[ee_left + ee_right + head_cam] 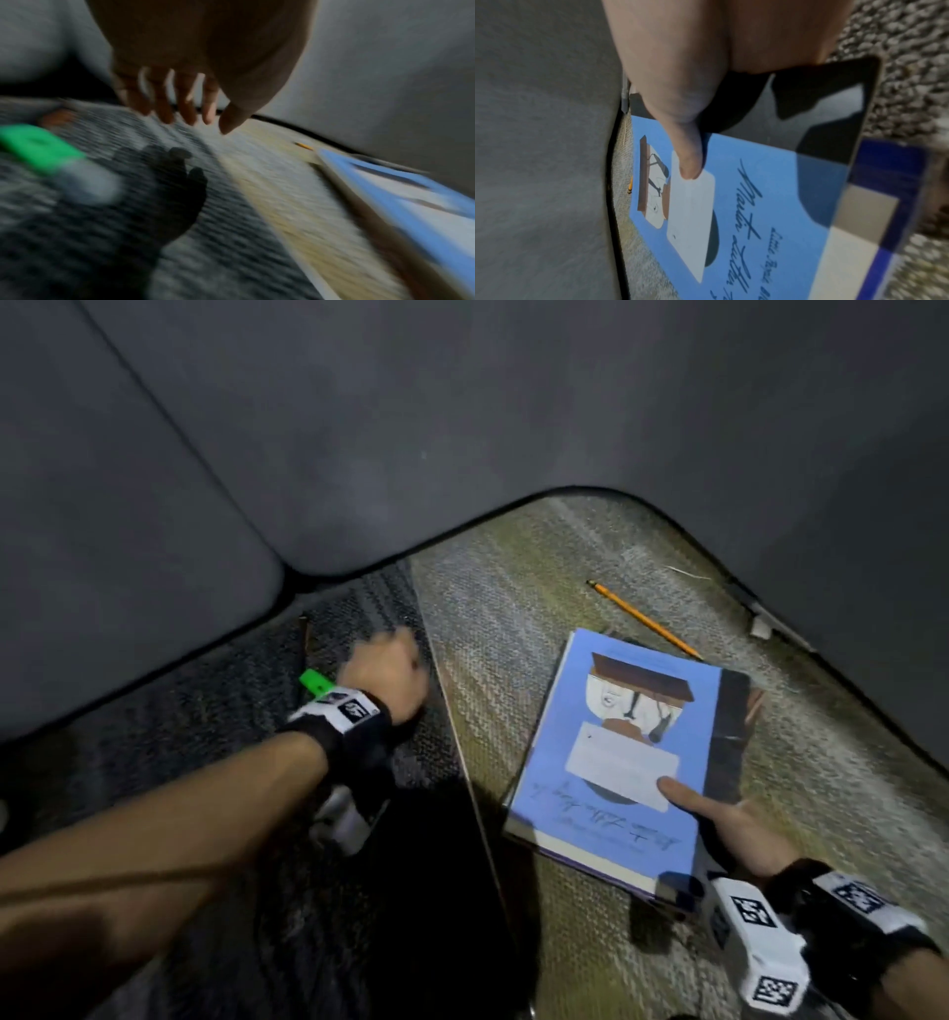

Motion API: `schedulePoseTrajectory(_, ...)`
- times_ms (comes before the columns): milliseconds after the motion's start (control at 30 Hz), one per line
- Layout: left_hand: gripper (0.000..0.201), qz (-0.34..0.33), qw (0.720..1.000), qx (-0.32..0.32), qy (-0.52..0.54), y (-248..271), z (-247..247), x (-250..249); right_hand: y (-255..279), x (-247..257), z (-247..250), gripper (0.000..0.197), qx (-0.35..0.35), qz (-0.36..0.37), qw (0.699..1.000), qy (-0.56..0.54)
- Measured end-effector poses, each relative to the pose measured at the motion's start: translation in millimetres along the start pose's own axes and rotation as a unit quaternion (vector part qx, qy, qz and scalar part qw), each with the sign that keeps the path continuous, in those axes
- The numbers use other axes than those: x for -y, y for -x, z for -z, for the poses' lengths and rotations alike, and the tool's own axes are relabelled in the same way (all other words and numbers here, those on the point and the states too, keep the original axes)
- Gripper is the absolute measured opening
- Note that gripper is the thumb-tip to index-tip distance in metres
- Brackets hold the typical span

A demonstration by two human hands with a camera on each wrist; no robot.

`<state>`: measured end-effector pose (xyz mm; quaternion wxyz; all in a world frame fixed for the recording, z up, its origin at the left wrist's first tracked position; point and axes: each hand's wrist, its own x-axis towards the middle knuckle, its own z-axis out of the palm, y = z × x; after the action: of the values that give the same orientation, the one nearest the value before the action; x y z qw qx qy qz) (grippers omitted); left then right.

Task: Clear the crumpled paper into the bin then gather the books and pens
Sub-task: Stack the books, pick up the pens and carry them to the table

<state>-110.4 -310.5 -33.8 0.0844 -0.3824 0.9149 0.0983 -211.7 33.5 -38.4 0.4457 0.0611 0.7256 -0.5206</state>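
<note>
Our left hand (180,85) hovers over the rug (513,588) mid-left, fingers (164,107) straight, holding nothing. Our right hand (739,829), lower right, grips the blue book (616,752), thumb on cover. Pencil (644,618) just above it; green marker (316,683) beside our left wrist.

Carpet (539,588): books (616,762), pencil (644,619), perhaps marker (316,683).

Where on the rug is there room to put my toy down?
The bare rug between the sofa edge and the blue book, left of the yellow pencil, looks free. So does the strip right of the book. It is crowded near the left hand, by the green marker, and where the right hand holds the book.
</note>
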Motion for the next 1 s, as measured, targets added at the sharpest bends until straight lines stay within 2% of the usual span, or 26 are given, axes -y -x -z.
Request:
schedulePoseTrajectory(67,0.064,0.167,0.986,0.02,0.002,-16,2,48,5,5,-4,0.01,-0.014,0.006,1.0,-0.001)
schedulePoseTrajectory(100,0.075,0.231,0.972,0.047,0.019,-22,-3,68,7,6,-4,0.015,-0.015,0.003,1.0,-0.001)
schedulePoseTrajectory(133,0.084,0.255,0.963,0.081,0.023,-26,-10,82,9,8,-6,0.02,-0.019,0.0,1.0,-0.003)
schedulePoseTrajectory(200,0.084,0.254,0.957,0.132,0.042,-30,-25,95,7,7,-5,0.026,-0.025,0.007,1.0,-0.015)
schedulePoseTrajectory(300,0.052,0.245,0.962,0.1,0.062,-31,-33,84,7,6,-7,0.027,-0.027,0.007,0.999,-0.016)
schedulePoseTrajectory(333,0.047,0.236,0.965,0.093,0.058,-33,-31,76,7,6,-7,0.027,-0.026,0.005,0.999,-0.019)
schedulePoseTrajectory(367,0.047,0.229,0.969,0.074,0.056,-35,-28,72,7,7,-8,0.026,-0.023,0.001,0.999,-0.022)
schedulePoseTrajectory(467,0.044,0.236,0.969,-0.046,0.051,-44,-15,73,11,10,-11,0.028,-0.033,-0.002,0.999,-0.027)
schedulePoseTrajectory(500,0.044,0.251,0.965,-0.066,0.032,-47,-15,79,12,11,-11,0.027,-0.036,-0.001,0.999,-0.029)
schedulePoseTrajectory(533,0.045,0.278,0.958,-0.069,0.028,-48,-14,86,12,10,-10,0.027,-0.038,0.001,0.999,-0.027)
schedulePoseTrajectory(600,0.046,0.347,0.937,-0.017,0.039,-48,-20,102,15,13,-13,0.028,-0.046,0.003,0.998,-0.032)
schedulePoseTrajectory(667,0.044,0.37,0.928,0.015,0.052,-46,-31,113,15,16,-16,0.025,-0.048,0.001,0.998,-0.043)
schedulePoseTrajectory(733,0.039,0.364,0.928,-0.008,0.074,-43,-37,114,21,20,-17,0.016,-0.053,-0.019,0.998,-0.034)
schedulePoseTrajectory(767,0.038,0.364,0.927,-0.029,0.089,-42,-37,116,25,25,-21,0.018,-0.048,-0.012,0.998,-0.036)
schedulePoseTrajectory(833,0.04,0.359,0.926,-0.05,0.106,-39,-32,122,25,27,-25,0.04,-0.054,0.002,0.998,-0.025)
schedulePoseTrajectory(933,0.047,0.301,0.947,-0.065,0.096,-35,-28,132,23,26,-22,0.021,-0.051,-0.017,0.998,-0.041)
schedulePoseTrajectory(1000,0.051,0.261,0.956,-0.077,0.113,-31,-25,131,21,23,-21,0.026,-0.039,-0.003,0.999,-0.03)
